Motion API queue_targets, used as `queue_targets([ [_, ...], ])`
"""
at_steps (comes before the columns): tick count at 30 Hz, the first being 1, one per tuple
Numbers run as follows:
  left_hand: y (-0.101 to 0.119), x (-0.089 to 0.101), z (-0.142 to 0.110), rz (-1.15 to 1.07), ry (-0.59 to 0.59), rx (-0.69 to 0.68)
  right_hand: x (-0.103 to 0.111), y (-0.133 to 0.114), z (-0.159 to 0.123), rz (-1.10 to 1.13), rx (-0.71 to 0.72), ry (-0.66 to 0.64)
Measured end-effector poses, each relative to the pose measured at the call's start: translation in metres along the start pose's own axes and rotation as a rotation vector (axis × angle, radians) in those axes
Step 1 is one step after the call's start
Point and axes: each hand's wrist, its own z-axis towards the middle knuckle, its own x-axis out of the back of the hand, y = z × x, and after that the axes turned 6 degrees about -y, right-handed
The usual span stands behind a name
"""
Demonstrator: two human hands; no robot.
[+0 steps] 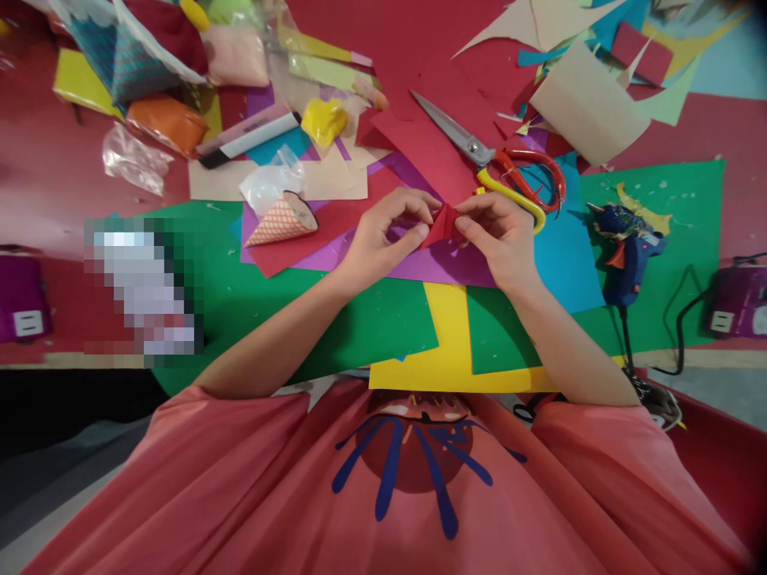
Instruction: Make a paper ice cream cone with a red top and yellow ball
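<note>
A small folded piece of red paper [440,227] is held up between both hands, above the purple sheet [399,254]. My left hand [392,228] pinches its left edge between thumb and fingers. On the opposite edge, my right hand [497,231] grips it the same way. Scissors [473,148] with red and yellow handles lie just beyond my right hand, blades pointing away to the left. Left of my left hand rests a small checkered paper cone [283,222], beside a clear bag of white material [272,182].
A blue glue gun [632,255] with a black cord lies on green paper [695,216] at the right. A marker [252,136], a yellow clay lump [324,121] and an orange packet [166,124] sit at the back left. Beige paper scraps [590,104] are piled back right. A pixelated object [147,287] lies left.
</note>
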Motion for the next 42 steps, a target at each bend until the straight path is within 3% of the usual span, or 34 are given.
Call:
queue_targets([
  [10,0.0,0.003,0.0,0.126,0.015,-0.023,-0.003,-0.009,-0.004,-0.1,0.072,0.045],
  [18,-0.004,0.002,0.0,0.196,0.065,-0.069,-0.004,-0.012,-0.009,-0.201,0.173,-0.092],
  [22,-0.002,0.003,0.0,0.198,0.068,-0.075,-0.002,-0.011,-0.009,-0.193,0.233,-0.084],
  [26,0.0,0.004,0.0,0.208,0.046,-0.085,0.0,-0.011,-0.009,-0.217,0.204,-0.076],
  [31,-0.002,0.005,0.0,0.174,0.042,-0.163,0.0,-0.012,-0.008,-0.163,0.251,-0.085],
  [37,-0.002,0.004,0.0,0.182,0.031,-0.086,-0.002,-0.014,-0.008,-0.236,0.368,0.008],
  [42,0.0,0.005,-0.001,0.191,-0.011,-0.144,0.0,-0.012,-0.009,-0.383,0.452,0.057],
])
